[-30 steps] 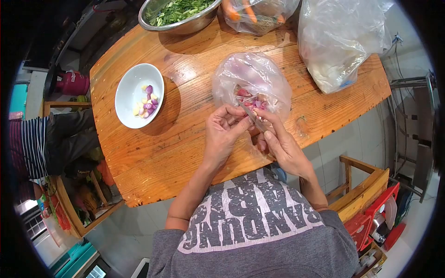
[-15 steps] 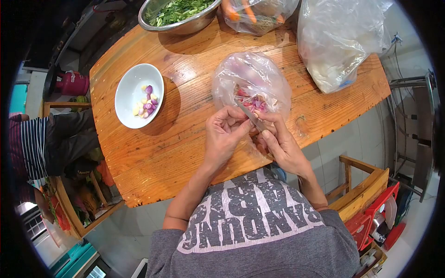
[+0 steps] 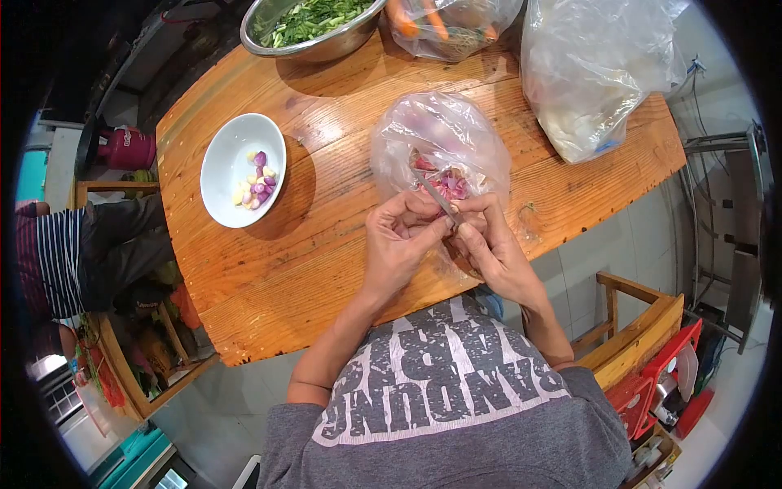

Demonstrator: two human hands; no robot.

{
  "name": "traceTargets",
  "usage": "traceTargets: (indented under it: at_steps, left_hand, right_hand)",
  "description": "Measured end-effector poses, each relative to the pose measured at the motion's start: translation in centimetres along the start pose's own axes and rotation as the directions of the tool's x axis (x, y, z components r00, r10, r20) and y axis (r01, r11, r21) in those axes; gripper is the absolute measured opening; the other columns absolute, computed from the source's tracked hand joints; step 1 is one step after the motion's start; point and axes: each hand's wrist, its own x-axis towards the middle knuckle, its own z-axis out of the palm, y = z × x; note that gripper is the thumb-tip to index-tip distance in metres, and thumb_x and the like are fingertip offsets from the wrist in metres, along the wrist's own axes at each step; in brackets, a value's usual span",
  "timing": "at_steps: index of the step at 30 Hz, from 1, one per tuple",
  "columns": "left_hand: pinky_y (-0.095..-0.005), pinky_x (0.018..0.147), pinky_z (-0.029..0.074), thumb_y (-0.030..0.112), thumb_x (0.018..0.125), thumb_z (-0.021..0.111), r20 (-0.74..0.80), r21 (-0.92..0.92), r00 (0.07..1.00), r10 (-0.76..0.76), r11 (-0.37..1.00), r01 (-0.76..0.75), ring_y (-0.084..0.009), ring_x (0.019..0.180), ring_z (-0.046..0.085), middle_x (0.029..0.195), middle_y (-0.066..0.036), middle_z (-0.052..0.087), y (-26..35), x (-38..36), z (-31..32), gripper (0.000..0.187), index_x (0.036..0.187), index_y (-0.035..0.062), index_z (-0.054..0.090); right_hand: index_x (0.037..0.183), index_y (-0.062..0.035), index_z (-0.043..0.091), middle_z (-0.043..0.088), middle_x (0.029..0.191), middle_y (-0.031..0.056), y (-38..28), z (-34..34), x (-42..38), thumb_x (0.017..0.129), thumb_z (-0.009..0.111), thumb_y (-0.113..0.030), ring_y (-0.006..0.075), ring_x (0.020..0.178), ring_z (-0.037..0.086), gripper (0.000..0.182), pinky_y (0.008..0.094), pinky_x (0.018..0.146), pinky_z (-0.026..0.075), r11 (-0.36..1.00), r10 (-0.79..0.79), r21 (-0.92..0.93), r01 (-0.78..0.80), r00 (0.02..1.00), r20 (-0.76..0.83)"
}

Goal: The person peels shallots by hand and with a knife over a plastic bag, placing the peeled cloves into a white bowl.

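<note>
My right hand (image 3: pixel 501 257) grips a small knife (image 3: pixel 436 191), its blade pointing up and to the left. Close against it, my left hand (image 3: pixel 399 244) is closed in a pinch near the blade; whatever lies between those fingertips is too small and covered to make out. Just beyond both hands, a clear plastic bag (image 3: pixel 436 118) lies on the table with reddish-purple shallot skins (image 3: pixel 452 183) at its mouth. To the left stands a white bowl (image 3: pixel 217 175) holding several peeled purple shallots and pale cloves (image 3: pixel 259 189).
At the back of the wooden table (image 3: pixel 326 187) are a metal bowl (image 3: pixel 326 45) of chopped greens, a bag of carrots (image 3: pixel 440 28) and a large plastic bag (image 3: pixel 599 81). Another person (image 3: pixel 61 257) stands at the left. A wooden stool (image 3: pixel 635 334) is at the right.
Both hands stay close together over the bag, with the knife and fingers shifted slightly. The bowls and bags keep their places on the table.
</note>
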Motion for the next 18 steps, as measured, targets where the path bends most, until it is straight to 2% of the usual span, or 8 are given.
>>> traceTargets:
  at_steps: [5, 6, 9, 12, 14, 18]
  left_hand:
    - [-0.0244, 0.075, 0.053, -0.008, 0.078, 0.065, 0.007, -0.051, 0.999, 0.049, 0.998, -0.048, -0.0122, 0.085, 0.063, 0.092, -0.008, 0.063, -0.5, -0.1, 0.2, 0.013, 0.088, -0.0019, 0.059]
    - [-0.0248, 0.076, 0.053, -0.007, 0.079, 0.065, 0.01, -0.063, 1.0, 0.016, 0.998, -0.015, -0.0124, 0.086, 0.063, 0.093, -0.008, 0.063, -0.4, -0.1, 0.2, 0.012, 0.089, -0.0021, 0.059]
    - [-0.0257, 0.076, 0.054, -0.005, 0.081, 0.063, 0.013, -0.102, 0.995, -0.095, 0.99, 0.096, -0.0131, 0.086, 0.063, 0.094, -0.009, 0.063, 0.6, 0.3, 0.3, 0.01, 0.091, -0.0026, 0.061]
    - [-0.0257, 0.077, 0.053, -0.001, 0.084, 0.061, 0.016, -0.121, 0.981, -0.193, 0.974, 0.194, -0.0136, 0.086, 0.063, 0.096, -0.01, 0.063, 1.7, 0.8, -0.1, 0.01, 0.094, -0.0031, 0.061]
    - [-0.0254, 0.076, 0.053, 0.001, 0.086, 0.059, 0.035, -0.109, 0.975, -0.219, 0.969, 0.222, -0.0138, 0.086, 0.063, 0.097, -0.01, 0.063, 1.9, 0.8, -0.3, 0.011, 0.096, -0.003, 0.061]
    - [-0.0241, 0.075, 0.052, 0.002, 0.086, 0.059, 0.0, -0.045, 0.992, -0.123, 0.991, 0.123, -0.0129, 0.085, 0.063, 0.097, -0.009, 0.063, 1.3, 0.9, -0.3, 0.016, 0.102, -0.0028, 0.058]
  right_hand:
    - [0.113, -0.0044, 0.036, 0.052, 0.078, 0.004, 0.1, 0.1, 0.1, 0.098, 0.041, -0.016, 0.0076, 0.067, 0.049, 0.019, 0.0227, 0.06, 0.04, 1.0, -0.009, 0.025, 0.009, 1.0, -0.028]
    - [0.112, -0.0047, 0.035, 0.051, 0.078, 0.0037, 0.0, 0.1, 0.1, 0.098, 0.041, -0.016, 0.0069, 0.066, 0.048, 0.019, 0.0218, 0.059, 0.039, 0.999, -0.011, 0.045, 0.012, 1.0, -0.029]
    - [0.111, -0.0077, 0.035, 0.048, 0.075, 0.0036, -0.6, -0.6, 0.1, 0.099, 0.038, -0.023, 0.0044, 0.055, 0.041, 0.02, 0.0181, 0.048, 0.034, 0.962, 0.057, 0.263, -0.071, 0.997, 0.057]
    - [0.111, -0.0114, 0.034, 0.046, 0.073, 0.0036, -1.2, -1.2, 0.2, 0.1, 0.034, -0.031, 0.0027, 0.046, 0.033, 0.023, 0.0155, 0.039, 0.026, 0.851, 0.102, 0.49, -0.189, 0.975, 0.198]
    - [0.112, -0.0133, 0.035, 0.046, 0.074, 0.0048, -0.8, -1.1, 0.3, 0.1, 0.032, -0.034, 0.003, 0.042, 0.03, 0.024, 0.0159, 0.036, 0.024, 0.852, 0.104, 0.489, -0.188, 0.975, 0.195]
    - [0.113, -0.0134, 0.034, 0.046, 0.074, 0.0044, -0.5, -0.9, 0.4, 0.1, 0.032, -0.033, 0.0027, 0.043, 0.03, 0.023, 0.0158, 0.037, 0.024, 0.875, 0.083, 0.459, -0.156, 0.981, 0.176]
